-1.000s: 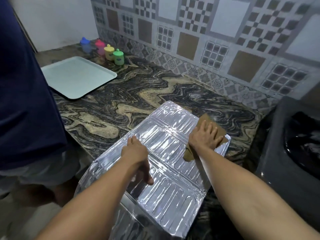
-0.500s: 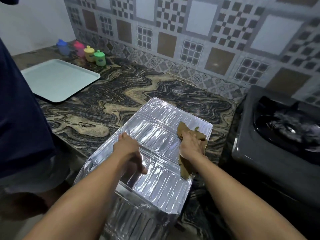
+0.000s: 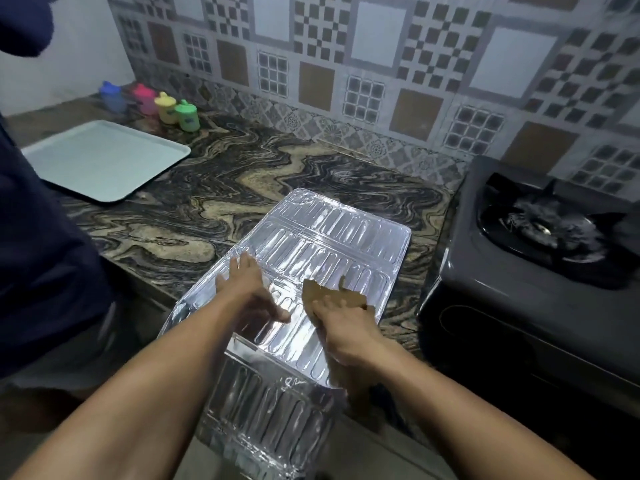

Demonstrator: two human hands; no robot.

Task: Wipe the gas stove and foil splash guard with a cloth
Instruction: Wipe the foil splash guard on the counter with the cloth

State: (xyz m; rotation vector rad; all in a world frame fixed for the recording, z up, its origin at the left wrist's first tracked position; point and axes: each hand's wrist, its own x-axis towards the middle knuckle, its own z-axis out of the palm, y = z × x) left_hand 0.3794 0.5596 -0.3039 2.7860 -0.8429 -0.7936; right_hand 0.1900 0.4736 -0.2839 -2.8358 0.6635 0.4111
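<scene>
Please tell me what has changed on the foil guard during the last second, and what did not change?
The right hand has drawn the brown cloth from the far right corner of the foil splash guard back toward the person, pressing it flat. The left hand, earlier gripping the guard's left edge, now lies open on it, fingers spread. The guard remains on the counter; the tray and gas stove are unchanged.

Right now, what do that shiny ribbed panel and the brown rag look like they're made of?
The splash guard looks like thin embossed aluminium foil: mirror-bright, ribbed, bent over the counter edge. The cloth under the right hand seems soft matte fabric, crumpled; its weave is unclear.
</scene>
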